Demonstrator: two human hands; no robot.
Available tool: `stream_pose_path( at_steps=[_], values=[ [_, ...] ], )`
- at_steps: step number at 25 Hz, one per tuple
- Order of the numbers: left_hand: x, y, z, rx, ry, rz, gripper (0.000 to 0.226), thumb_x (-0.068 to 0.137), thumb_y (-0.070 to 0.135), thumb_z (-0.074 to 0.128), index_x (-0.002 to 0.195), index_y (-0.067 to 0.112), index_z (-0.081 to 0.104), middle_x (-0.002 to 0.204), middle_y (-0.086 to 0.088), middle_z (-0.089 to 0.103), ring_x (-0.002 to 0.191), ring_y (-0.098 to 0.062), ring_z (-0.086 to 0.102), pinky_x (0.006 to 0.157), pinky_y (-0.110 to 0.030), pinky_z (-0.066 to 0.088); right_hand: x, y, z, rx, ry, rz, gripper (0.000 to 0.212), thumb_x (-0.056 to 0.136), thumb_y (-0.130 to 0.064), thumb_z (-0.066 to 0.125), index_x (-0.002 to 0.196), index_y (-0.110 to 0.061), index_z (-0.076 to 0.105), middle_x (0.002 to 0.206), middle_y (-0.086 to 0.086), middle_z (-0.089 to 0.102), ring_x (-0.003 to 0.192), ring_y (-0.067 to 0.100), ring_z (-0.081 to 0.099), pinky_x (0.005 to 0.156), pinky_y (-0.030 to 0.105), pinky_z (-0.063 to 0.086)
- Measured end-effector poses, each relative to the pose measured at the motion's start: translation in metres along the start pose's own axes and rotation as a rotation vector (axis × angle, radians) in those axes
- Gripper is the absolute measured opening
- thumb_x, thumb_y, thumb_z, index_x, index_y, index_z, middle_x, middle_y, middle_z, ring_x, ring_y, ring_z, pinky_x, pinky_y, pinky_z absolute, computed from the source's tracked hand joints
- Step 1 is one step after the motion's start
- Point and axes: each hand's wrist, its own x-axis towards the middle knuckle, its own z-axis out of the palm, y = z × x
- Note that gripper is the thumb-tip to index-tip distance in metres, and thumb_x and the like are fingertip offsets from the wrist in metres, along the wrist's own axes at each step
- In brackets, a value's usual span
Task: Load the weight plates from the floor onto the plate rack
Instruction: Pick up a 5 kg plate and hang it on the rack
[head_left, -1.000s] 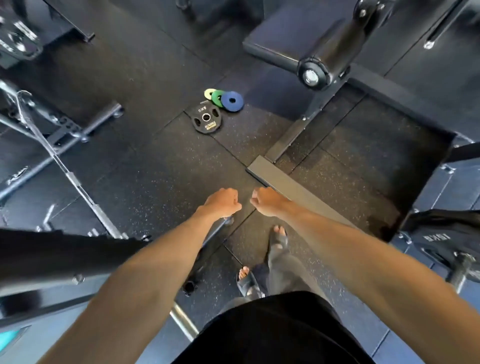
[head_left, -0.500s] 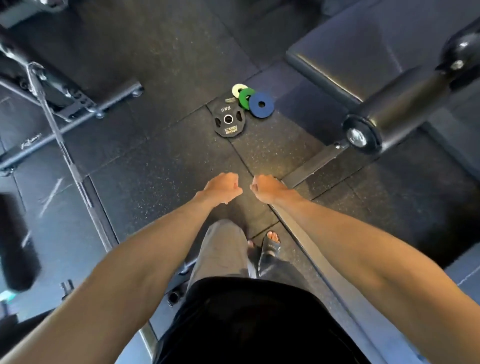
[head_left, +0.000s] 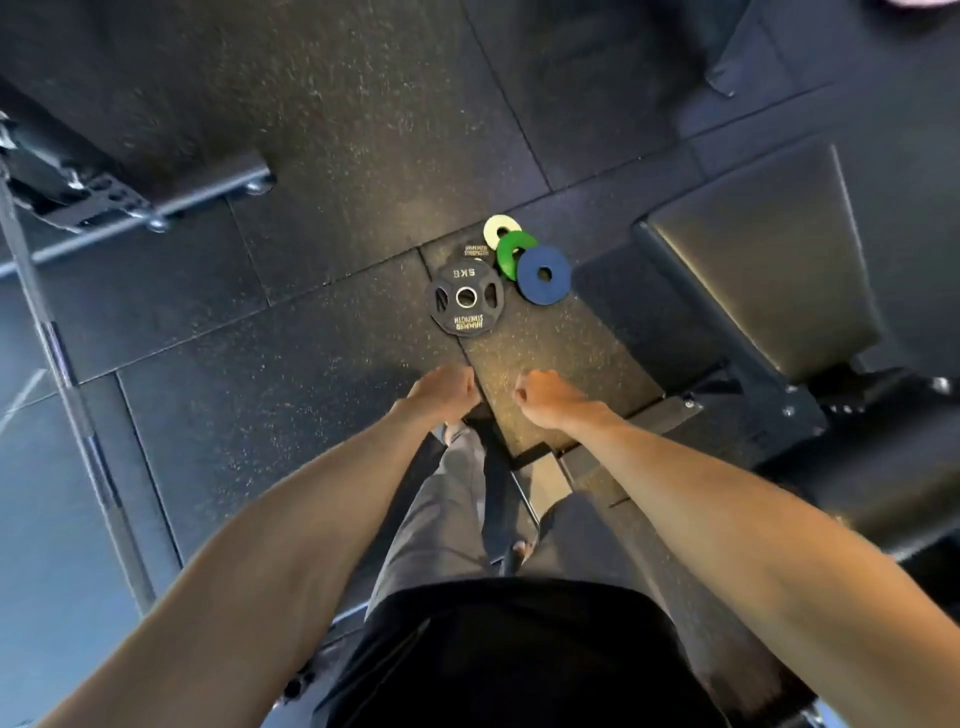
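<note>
Several weight plates lie flat on the black rubber floor ahead of me. A black 5 kg plate (head_left: 466, 298) with grip holes is nearest, partly covering a smaller black plate (head_left: 477, 250). To their right overlap a white plate (head_left: 502, 229), a green plate (head_left: 513, 251) and a blue plate (head_left: 543, 274). My left hand (head_left: 444, 391) and my right hand (head_left: 551, 397) are held out side by side, fingers curled into loose fists, empty, a short way short of the 5 kg plate. No plate rack is in view.
A padded bench (head_left: 769, 249) on a dark frame stands to the right. A barbell (head_left: 67, 384) runs along the floor at left, beside a steel machine foot (head_left: 156, 208). My legs and feet are below my hands.
I have walked closer to the plates, which now sit nearer and larger in view. The bench has shifted right. Both hands stay curled and empty.
</note>
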Motion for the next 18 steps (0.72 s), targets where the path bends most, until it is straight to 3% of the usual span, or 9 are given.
stream_pose_path(
  at_steps=[2, 4, 7, 12, 15, 18],
  values=[
    [0.037, -0.011, -0.027, -0.061, 0.001, -0.014, 0.023, 0.093, 0.015, 0.048, 0.102, 0.0, 0.063, 0.1, -0.02, 0.068, 0.098, -0.036, 0.065, 0.078, -0.036, 0.048, 0.038, -0.01, -0.027, 0.022, -0.006, 0.014, 0.031, 0.104, -0.025, 0.04, 0.104, -0.007, 0.064, 0.105, 0.013, 0.068, 0.096, 0.029, 0.065, 0.072, 0.031, 0.041],
    [0.069, -0.022, -0.043, -0.125, -0.021, -0.029, 0.023, 0.089, 0.013, 0.05, 0.094, -0.004, 0.065, 0.089, -0.023, 0.072, 0.087, -0.036, 0.07, 0.076, -0.039, 0.055, 0.071, -0.018, -0.045, 0.033, -0.009, 0.012, 0.03, 0.104, -0.024, 0.04, 0.103, -0.005, 0.064, 0.104, 0.013, 0.068, 0.095, 0.028, 0.064, 0.073, 0.031, 0.042],
    [0.126, -0.038, -0.057, -0.184, -0.055, -0.08, 0.023, 0.089, 0.011, 0.05, 0.092, -0.007, 0.064, 0.087, -0.025, 0.072, 0.082, -0.037, 0.071, 0.072, -0.044, 0.056, 0.129, -0.024, -0.063, 0.029, -0.04, 0.021, 0.029, 0.102, -0.025, 0.04, 0.105, -0.006, 0.062, 0.104, 0.013, 0.068, 0.099, 0.031, 0.064, 0.084, 0.037, 0.049],
    [0.233, -0.075, -0.036, -0.31, -0.024, -0.219, 0.017, 0.093, 0.02, 0.051, 0.092, 0.007, 0.061, 0.088, -0.016, 0.07, 0.085, -0.034, 0.07, 0.076, -0.043, 0.058, 0.249, 0.002, -0.038, -0.003, -0.101, 0.043, 0.04, 0.093, -0.047, 0.03, 0.103, -0.022, 0.06, 0.1, 0.005, 0.069, 0.098, 0.028, 0.068, 0.093, 0.043, 0.05],
    [0.312, -0.1, -0.008, -0.349, 0.016, -0.327, 0.02, 0.094, 0.024, 0.048, 0.099, 0.01, 0.06, 0.096, -0.017, 0.069, 0.09, -0.037, 0.066, 0.078, -0.044, 0.056, 0.329, 0.025, -0.022, 0.009, -0.137, 0.104, 0.032, 0.1, -0.036, 0.037, 0.114, -0.017, 0.059, 0.111, 0.009, 0.066, 0.106, 0.03, 0.063, 0.088, 0.034, 0.045],
    [0.392, -0.126, 0.024, -0.402, 0.077, -0.437, 0.022, 0.096, 0.026, 0.052, 0.11, 0.009, 0.057, 0.106, -0.017, 0.068, 0.098, -0.037, 0.065, 0.085, -0.043, 0.054, 0.417, 0.055, 0.003, 0.029, -0.084, 0.135, 0.027, 0.102, -0.026, 0.041, 0.115, -0.008, 0.057, 0.115, 0.018, 0.067, 0.106, 0.037, 0.064, 0.082, 0.039, 0.05]
  ],
)
